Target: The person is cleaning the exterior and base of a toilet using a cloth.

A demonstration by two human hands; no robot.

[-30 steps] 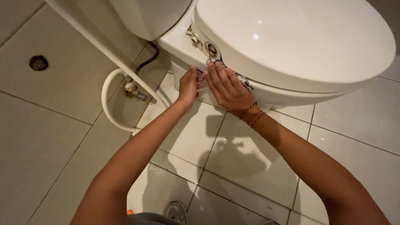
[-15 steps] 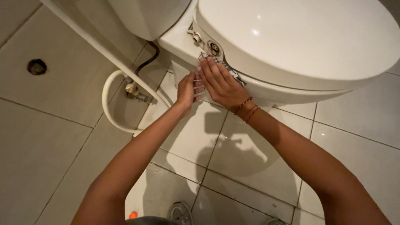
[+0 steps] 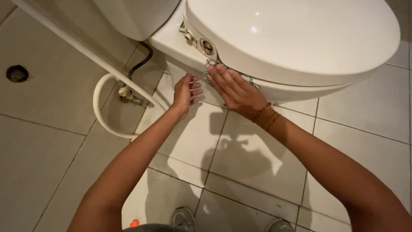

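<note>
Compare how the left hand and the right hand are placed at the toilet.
The right hand lies flat on a mesh scrubber against the toilet bowl; the left hand holds nothing, fingers spread beside the bowl. The right wrist wears bead bracelets; the left is bare. Both reach under the closed lid.

The left hand [image 3: 185, 92] has drawn apart from the right hand [image 3: 234, 88].

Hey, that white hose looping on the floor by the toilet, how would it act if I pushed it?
The hose lies in a smooth curve, so it is probably flexible and would bend and slide rather than hold its shape. One end seems joined to the valve, so it would likely swing about that point. The tiles look glossy, so little friction is likely.
</note>
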